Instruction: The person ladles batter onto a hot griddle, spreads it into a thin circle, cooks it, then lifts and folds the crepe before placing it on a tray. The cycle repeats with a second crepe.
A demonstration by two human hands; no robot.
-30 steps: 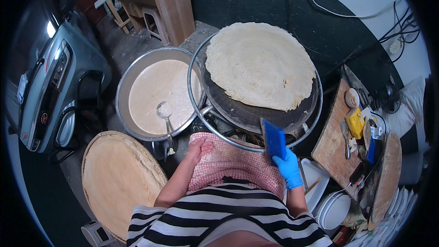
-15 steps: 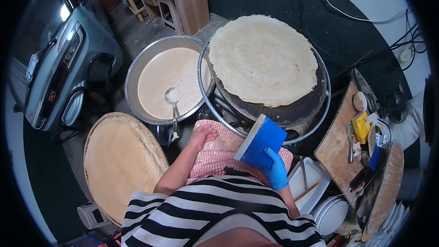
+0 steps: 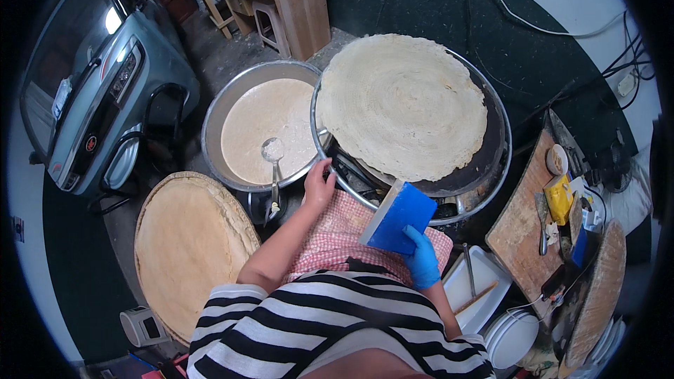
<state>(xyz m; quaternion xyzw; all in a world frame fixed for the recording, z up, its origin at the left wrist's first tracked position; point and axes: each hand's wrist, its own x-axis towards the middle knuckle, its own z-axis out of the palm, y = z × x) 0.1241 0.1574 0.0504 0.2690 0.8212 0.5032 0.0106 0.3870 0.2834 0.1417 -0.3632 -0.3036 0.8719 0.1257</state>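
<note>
A large, thin, pale pancake (image 3: pixel 404 105) lies on a round black griddle (image 3: pixel 495 119) inside a metal ring (image 3: pixel 507 163). It overhangs the griddle on the left, leaving dark surface showing on the right and near sides. My bare left hand (image 3: pixel 319 186) is at the ring's near-left rim, fingers apart with nothing in them; whether they touch the rim I cannot tell. My right hand (image 3: pixel 423 258), in a blue glove, grips a blue, flat scraper (image 3: pixel 404 217) with a pale edge, held over my lap near the ring.
Left of the griddle stands a metal pot (image 3: pixel 214 123) of batter (image 3: pixel 256 116) with a ladle (image 3: pixel 274 168) in it. A stack of pancakes (image 3: pixel 189 245) lies near left. Rightward are a wooden board (image 3: pixel 516 224), a yellow packet (image 3: pixel 558 198) and a white tray (image 3: pixel 484 295).
My left hand has moved forward to the ring's rim, its fingers opening out. The pancake sits slightly farther left and nearer on the griddle. My right hand still holds the scraper.
</note>
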